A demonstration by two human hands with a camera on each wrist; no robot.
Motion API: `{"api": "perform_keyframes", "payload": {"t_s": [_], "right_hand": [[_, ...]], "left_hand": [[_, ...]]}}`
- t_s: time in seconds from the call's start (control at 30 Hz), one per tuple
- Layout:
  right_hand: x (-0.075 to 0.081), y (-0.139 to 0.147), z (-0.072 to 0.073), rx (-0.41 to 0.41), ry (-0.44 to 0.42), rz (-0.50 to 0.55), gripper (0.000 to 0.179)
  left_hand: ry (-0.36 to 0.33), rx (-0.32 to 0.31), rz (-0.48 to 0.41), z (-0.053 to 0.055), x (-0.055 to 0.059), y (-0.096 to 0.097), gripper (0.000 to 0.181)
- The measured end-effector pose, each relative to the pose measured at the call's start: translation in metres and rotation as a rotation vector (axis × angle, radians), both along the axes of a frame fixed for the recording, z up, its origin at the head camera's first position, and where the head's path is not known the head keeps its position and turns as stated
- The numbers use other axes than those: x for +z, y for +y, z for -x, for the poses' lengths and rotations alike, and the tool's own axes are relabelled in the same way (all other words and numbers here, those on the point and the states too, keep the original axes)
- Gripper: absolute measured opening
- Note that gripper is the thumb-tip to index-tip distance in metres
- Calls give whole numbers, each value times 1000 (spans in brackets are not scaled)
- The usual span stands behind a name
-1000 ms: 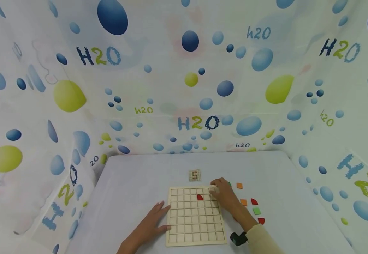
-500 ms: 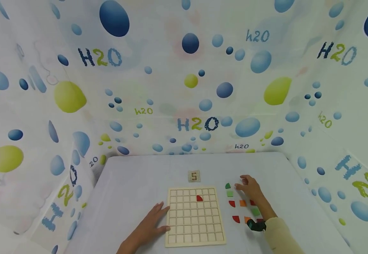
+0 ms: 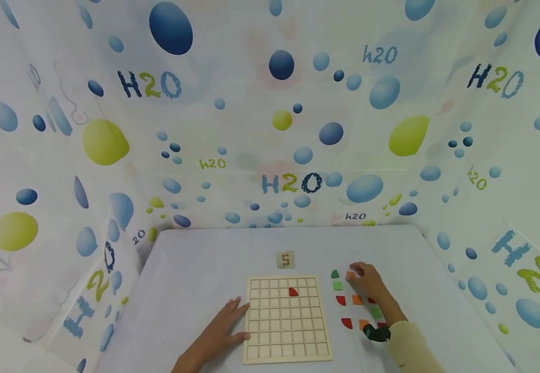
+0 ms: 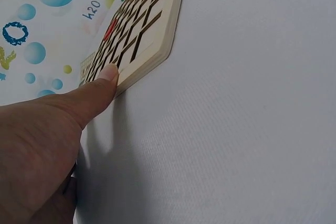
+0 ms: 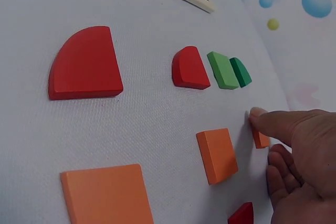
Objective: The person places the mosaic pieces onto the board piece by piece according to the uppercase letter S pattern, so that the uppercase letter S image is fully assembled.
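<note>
My right hand [image 3: 367, 280] reaches to the far end of the loose tiles, its thumb and a finger pinching an orange square tile [image 5: 261, 138] at the table surface. The other fingers curl beside it in the right wrist view. On the left, my left hand [image 3: 223, 326] rests along the side of a wooden grid board [image 3: 286, 331], fingers spread and the thumb [image 4: 107, 74] touching the rim. One red quarter-circle tile [image 3: 293, 292] lies in a cell near the board's far side. The left hand's other fingers are mostly hidden in the left wrist view.
Right of the board lie a dark green quarter-circle tile [image 3: 335, 274], a light green square [image 3: 337, 286], red quarter-circles [image 3: 341, 300] and more orange squares [image 5: 219, 156]. The right forearm partly covers several tiles. A small pattern card [image 3: 285, 259] lies beyond the board.
My right hand has moved right from the board's far right corner to the loose tiles, then lowered onto the far orange square and pinched it. The left hand stays at the board.
</note>
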State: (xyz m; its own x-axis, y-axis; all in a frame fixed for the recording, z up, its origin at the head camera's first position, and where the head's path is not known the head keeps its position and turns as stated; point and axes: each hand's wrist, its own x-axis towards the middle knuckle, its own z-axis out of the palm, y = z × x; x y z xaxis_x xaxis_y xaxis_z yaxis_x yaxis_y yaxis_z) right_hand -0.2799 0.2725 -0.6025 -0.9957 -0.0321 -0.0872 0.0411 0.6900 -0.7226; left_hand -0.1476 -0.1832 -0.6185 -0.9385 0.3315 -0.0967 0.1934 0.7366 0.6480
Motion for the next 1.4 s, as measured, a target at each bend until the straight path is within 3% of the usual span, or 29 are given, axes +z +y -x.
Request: {"api": "perform_keyframes", "payload": {"t_s": [0.37, 0.7, 1.07, 1.2, 1.4], "right_hand": [[5, 0, -4, 35, -7, -46, 35], [0, -1, -3, 67, 94, -85, 21], [5, -5, -4, 24, 35, -114, 24], [9, -12, -5, 14, 43, -97, 25], [16, -41, -2, 85, 131, -57, 20]], "left_hand": [[18, -8, -7, -1, 0, 0, 82], [1, 7, 14, -1, 0, 0, 83], [7, -2, 5, -1, 1, 2, 81], [1, 0, 3, -1, -2, 1, 82], [1, 8, 9, 0, -3, -1, 82]]}}
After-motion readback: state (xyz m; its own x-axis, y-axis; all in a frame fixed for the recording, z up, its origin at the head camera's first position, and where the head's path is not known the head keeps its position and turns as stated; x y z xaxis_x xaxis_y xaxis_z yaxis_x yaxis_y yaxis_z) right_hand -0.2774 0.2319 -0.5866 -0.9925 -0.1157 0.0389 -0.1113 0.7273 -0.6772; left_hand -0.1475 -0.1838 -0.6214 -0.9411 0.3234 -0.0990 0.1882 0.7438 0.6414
